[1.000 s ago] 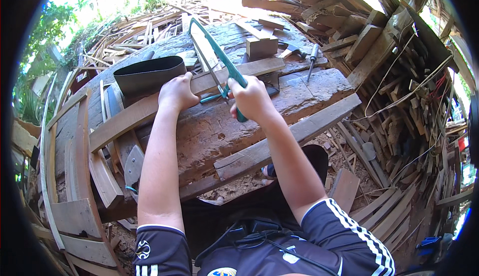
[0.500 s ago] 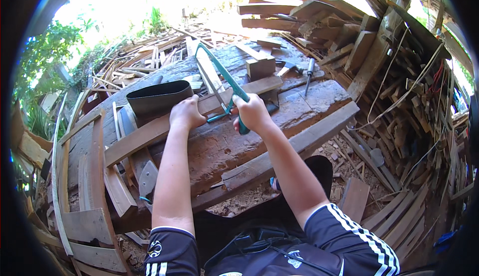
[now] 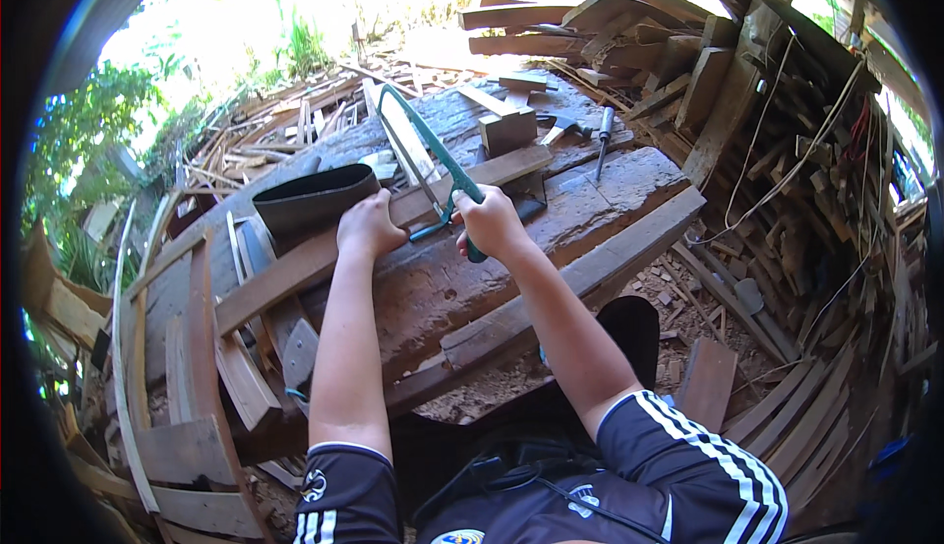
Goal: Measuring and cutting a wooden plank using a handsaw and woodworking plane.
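Observation:
My right hand [image 3: 489,221] is wrapped round the handle of a green hacksaw [image 3: 433,146], whose blade lies across a long wooden plank [image 3: 270,283]. Just left of the saw, my left hand [image 3: 369,221] grips that plank, thumb and fingers at its edges. The plank lies over a thick, weathered timber bench [image 3: 379,332]. Behind my left hand stands a black oval band [image 3: 305,205]. A wooden block [image 3: 506,133] sits beyond the saw, with a screwdriver-like tool [image 3: 602,141] to its right.
A high pile of boards [image 3: 708,82] rises at the right, with loose cords hanging over it. Wooden slats [image 3: 192,347] lie along the left side. Scrap wood [image 3: 265,141] is heaped beyond the bench. A loose beam [image 3: 580,278] runs along the bench's near edge.
The view has shifted, so the bench sits a little lower and further right in the picture. Both hands keep their grips; the saw's place on the plank looks nearly the same.

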Demonstrator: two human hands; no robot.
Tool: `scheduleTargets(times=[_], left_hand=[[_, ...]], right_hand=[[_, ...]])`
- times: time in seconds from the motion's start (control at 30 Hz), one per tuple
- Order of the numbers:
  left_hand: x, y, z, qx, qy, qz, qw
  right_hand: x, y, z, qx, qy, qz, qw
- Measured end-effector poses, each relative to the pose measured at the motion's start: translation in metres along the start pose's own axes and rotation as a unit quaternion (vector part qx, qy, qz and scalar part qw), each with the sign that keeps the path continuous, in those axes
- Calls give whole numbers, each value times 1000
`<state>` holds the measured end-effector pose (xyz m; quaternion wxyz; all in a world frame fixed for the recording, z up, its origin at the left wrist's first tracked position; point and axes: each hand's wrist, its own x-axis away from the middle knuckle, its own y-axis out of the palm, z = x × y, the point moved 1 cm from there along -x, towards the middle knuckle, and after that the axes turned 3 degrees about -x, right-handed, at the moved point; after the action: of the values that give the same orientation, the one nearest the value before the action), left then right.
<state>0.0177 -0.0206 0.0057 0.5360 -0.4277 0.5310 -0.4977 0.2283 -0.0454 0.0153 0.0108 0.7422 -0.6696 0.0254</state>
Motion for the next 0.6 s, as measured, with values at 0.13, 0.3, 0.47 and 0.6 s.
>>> scheduleTargets(times=[0.13,0.3,0.47,0.6], left_hand=[[-2,-6,5,16,-15,-36,999],[1,-19,-9,24,-36,-73,996],[-6,-17,-4,25,-13,-42,999],[-9,-8,-2,23,5,-11,1000]], right_hand=[[12,-11,17,-69,-21,-3,997],[104,-36,13,-79,-23,-7,997],[131,-45,0,-47,-4,-41,998],[55,-15,15,23,-81,-55,995]])
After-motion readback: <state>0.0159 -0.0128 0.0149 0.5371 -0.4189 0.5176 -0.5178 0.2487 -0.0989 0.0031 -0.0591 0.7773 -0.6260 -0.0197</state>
